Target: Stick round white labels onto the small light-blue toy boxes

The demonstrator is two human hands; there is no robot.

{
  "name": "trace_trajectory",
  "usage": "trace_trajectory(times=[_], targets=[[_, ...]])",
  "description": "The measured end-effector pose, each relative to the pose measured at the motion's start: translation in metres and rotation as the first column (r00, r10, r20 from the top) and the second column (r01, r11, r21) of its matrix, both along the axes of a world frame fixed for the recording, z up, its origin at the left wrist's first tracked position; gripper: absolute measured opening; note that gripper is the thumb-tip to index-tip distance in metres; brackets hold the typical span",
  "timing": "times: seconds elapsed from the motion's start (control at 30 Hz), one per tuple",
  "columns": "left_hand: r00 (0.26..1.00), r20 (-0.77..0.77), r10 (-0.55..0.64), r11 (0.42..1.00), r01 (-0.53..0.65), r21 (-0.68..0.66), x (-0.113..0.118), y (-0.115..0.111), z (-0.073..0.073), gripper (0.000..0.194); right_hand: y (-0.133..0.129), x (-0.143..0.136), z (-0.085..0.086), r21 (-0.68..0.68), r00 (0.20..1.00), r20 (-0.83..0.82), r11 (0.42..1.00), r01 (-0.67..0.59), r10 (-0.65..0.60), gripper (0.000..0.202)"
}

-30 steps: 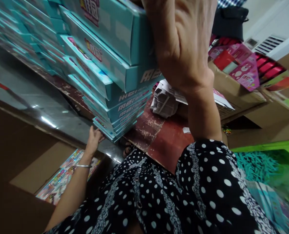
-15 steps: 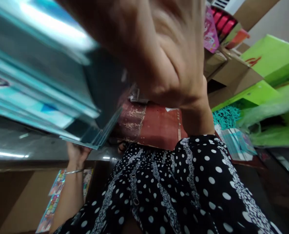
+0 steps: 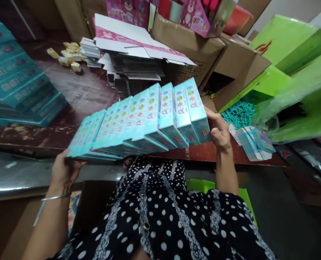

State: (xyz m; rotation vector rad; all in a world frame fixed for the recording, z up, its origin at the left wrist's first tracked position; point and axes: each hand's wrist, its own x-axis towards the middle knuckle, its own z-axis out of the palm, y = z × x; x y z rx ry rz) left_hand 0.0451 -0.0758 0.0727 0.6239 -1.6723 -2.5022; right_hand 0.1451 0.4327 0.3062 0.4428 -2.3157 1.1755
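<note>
Scuffed dark-red tabletop [image 3: 87, 86] supports a stack of turquoise cardboard boxes [image 3: 22, 85] at its left; over its near edge, the left hand [image 3: 63, 169] and right hand [image 3: 221, 133] clamp opposite ends of a slanted row of turquoise printed cartons [image 3: 140, 119], gathered but not set down.

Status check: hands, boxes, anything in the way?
Left hand and right hand at opposite ends, gripping row of teal boxes. Row uneven, held above table edge. No obstruction visible between hands and row.

Dim indoor light leaves the lower corners shadowed, a white glare streaks the floor [image 3: 11, 178], and wide-angle distortion stretches the edges.
</note>
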Motion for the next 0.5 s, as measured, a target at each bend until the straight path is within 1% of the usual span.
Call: trace_trajectory(times=[0.03, 0.07, 0.1, 0.13, 0.17, 0.2, 0.23, 0.27, 0.3, 0.33, 0.4, 0.43, 0.5], targets=[[1.000, 0.010, -0.003, 1.000, 0.003, -0.029, 0.002, 0.009, 0.005, 0.024, 0.025, -0.005, -0.034, -0.073, 0.996, 0.064, 0.995, 0.067, -0.063, 0.080], [1.000, 0.026, -0.005, 0.998, 0.007, -0.062, 0.003, 0.018, 0.009, 0.024, 0.045, -0.009, -0.070, -0.145, 0.981, 0.152, 0.979, 0.146, -0.124, 0.087], [0.999, 0.048, -0.010, 0.995, 0.015, -0.097, 0.004, 0.026, 0.013, 0.024, 0.062, -0.012, -0.104, -0.222, 0.957, 0.237, 0.950, 0.218, -0.164, 0.091], [0.997, 0.073, -0.021, 0.991, 0.030, -0.129, 0.004, 0.034, 0.016, 0.025, 0.074, -0.014, -0.136, -0.301, 0.933, 0.310, 0.912, 0.278, -0.182, 0.092], [0.994, 0.100, -0.040, 0.986, 0.055, -0.158, 0.003, 0.040, 0.020, 0.027, 0.082, -0.015, -0.163, -0.364, 0.909, 0.376, 0.875, 0.321, -0.177, 0.089], [0.990, 0.127, -0.066, 0.979, 0.088, -0.182, 0.002, 0.044, 0.025, 0.030, 0.087, -0.015, -0.185, -0.434, 0.894, 0.416, 0.828, 0.355, -0.165, 0.085], [0.983, 0.155, -0.096, 0.971, 0.127, -0.203, 0.001, 0.045, 0.030, 0.033, 0.092, -0.015, -0.202, -0.496, 0.886, 0.440, 0.784, 0.373, -0.144, 0.081], [0.975, 0.182, -0.129, 0.961, 0.168, -0.219, -0.002, 0.045, 0.036, 0.039, 0.096, -0.015, -0.212, -0.545, 0.884, 0.453, 0.748, 0.379, -0.118, 0.078], [0.965, 0.208, -0.158, 0.951, 0.205, -0.231, -0.006, 0.042, 0.043, 0.049, 0.102, -0.015, -0.216, -0.580, 0.883, 0.460, 0.723, 0.374, -0.088, 0.077], [0.957, 0.230, -0.178, 0.941, 0.233, -0.243, -0.012, 0.039, 0.051, 0.062, 0.109, -0.017, -0.216, -0.596, 0.880, 0.471, 0.716, 0.363, -0.054, 0.079], [0.938, 0.291, -0.187, 0.929, 0.266, -0.259, -0.028, 0.035, 0.067, 0.087, 0.126, -0.026, -0.206, -0.576, 0.847, 0.532, 0.739, 0.349, 0.015, 0.086], [0.928, 0.323, -0.187, 0.925, 0.277, -0.260, -0.038, 0.035, 0.074, 0.094, 0.134, -0.033, -0.198, -0.549, 0.812, 0.582, 0.758, 0.352, 0.045, 0.090], [0.912, 0.366, -0.184, 0.919, 0.292, -0.266, -0.059, 0.042, 0.083, 0.095, 0.145, -0.053, -0.183, -0.474, 0.719, 0.692, 0.796, 0.377, 0.072, 0.096]])
